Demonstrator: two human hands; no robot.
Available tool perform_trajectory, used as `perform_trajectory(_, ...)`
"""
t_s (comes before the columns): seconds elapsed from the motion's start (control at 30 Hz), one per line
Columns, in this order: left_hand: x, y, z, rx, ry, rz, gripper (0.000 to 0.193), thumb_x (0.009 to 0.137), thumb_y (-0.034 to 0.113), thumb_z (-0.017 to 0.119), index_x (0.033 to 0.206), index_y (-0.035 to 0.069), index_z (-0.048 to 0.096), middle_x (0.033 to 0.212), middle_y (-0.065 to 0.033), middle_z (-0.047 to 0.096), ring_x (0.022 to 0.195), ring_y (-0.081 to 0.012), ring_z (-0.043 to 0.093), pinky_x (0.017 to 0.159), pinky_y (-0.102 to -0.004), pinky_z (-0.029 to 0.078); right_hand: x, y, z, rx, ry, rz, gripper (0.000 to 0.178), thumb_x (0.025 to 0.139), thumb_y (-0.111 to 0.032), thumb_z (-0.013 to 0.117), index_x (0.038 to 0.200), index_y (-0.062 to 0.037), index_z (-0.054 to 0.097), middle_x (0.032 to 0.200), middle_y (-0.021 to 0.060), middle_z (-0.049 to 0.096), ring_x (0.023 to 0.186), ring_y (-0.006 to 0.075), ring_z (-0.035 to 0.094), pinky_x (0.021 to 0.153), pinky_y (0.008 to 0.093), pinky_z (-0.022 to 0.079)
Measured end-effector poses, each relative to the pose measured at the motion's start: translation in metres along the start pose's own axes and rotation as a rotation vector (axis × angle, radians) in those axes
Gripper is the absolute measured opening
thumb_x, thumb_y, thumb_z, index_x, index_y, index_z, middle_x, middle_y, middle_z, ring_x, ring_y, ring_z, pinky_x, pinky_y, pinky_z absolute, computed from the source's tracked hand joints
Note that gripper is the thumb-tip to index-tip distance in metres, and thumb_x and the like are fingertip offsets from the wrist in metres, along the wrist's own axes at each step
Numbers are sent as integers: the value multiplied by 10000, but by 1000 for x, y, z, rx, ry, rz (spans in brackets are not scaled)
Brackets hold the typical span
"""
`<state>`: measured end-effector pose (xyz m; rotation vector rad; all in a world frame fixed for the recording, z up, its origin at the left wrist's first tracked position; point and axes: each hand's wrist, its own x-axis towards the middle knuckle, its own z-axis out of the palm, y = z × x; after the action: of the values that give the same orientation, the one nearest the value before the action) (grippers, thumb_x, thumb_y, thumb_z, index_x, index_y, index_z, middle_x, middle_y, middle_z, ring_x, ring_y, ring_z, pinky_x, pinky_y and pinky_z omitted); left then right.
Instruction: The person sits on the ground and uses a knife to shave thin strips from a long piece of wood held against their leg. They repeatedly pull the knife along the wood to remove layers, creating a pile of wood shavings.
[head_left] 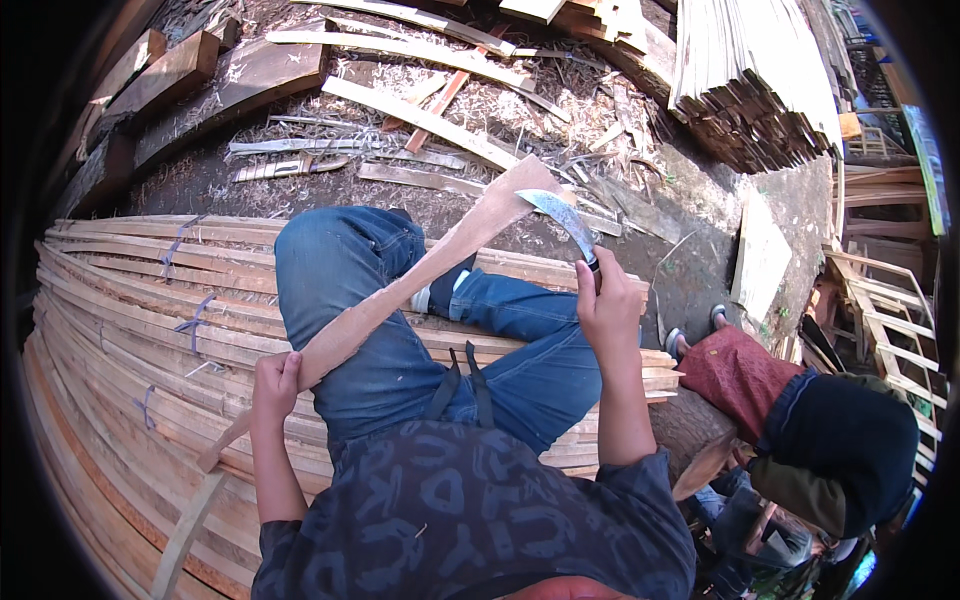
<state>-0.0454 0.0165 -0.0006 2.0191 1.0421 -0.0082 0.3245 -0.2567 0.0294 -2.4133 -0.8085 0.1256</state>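
A long flat piece of wood (400,285) lies slantwise across my raised knee, narrow near me and flaring into a broad far end. My left hand (275,383) is closed round its narrower part, and its tail runs on past the fist to the lower left. In my right hand (610,302) is a curved knife (566,218), gripped by its dark handle. The bright hooked blade points left, and its tip reaches the edge of the wood's broad end. Whether the blade touches or only overlaps it, I cannot tell.
I sit on bundled wooden strips (150,330) bound with ties. Loose slats (430,120) and shavings litter the ground ahead. Thick beams (230,95) lie at far left, stacked boards (750,80) at far right. Close on my right another person (830,450) bends beside a log (690,430).
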Motion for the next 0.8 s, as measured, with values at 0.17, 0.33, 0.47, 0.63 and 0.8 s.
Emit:
perform_trajectory(0.17, 3, -4, 0, -27, -11, -6, 584, 973, 414, 477, 605, -38, 444, 500, -91, 360, 505, -131, 350, 473, -359, 293, 4, -5, 3, -67, 62, 1, 220, 890, -153, 643, 1061, -22, 603, 758, 125, 622, 596, 282, 615, 533, 390, 461)
perform_trajectory(0.33, 5, -1, 1, -61, -53, -37, 599, 970, 437, 484, 602, -33, 430, 507, -74, 356, 522, -120, 346, 478, -349, 295, 1, 0, 13, -56, 196, -30, 235, 886, -166, 652, 1071, -26, 618, 769, 121, 629, 600, 277, 616, 544, 385, 465)
perform_trajectory(0.47, 6, -6, 3, -80, -57, -59, 607, 968, 448, 485, 599, -29, 424, 507, -70, 357, 521, -120, 340, 481, -349, 296, 4, 4, 5, -48, 178, -94, 247, 884, -153, 656, 1083, -12, 616, 754, 123, 624, 592, 262, 611, 542, 368, 466)
perform_trajectory(0.63, 7, -13, 2, -56, -55, -44, 595, 980, 424, 474, 594, -26, 420, 509, -59, 354, 518, -119, 336, 480, -351, 296, -10, -9, 24, 66, 50, -71, 253, 882, -153, 662, 1085, -9, 617, 741, 121, 619, 575, 248, 604, 540, 364, 468)
perform_trajectory(0.8, 6, -6, 1, -60, -40, -44, 578, 991, 393, 461, 586, -17, 409, 506, -43, 338, 512, -106, 326, 467, -343, 285, 10, 7, 13, -98, 136, -38, 232, 900, -165, 635, 1084, -23, 621, 759, 122, 631, 594, 266, 620, 549, 367, 480)
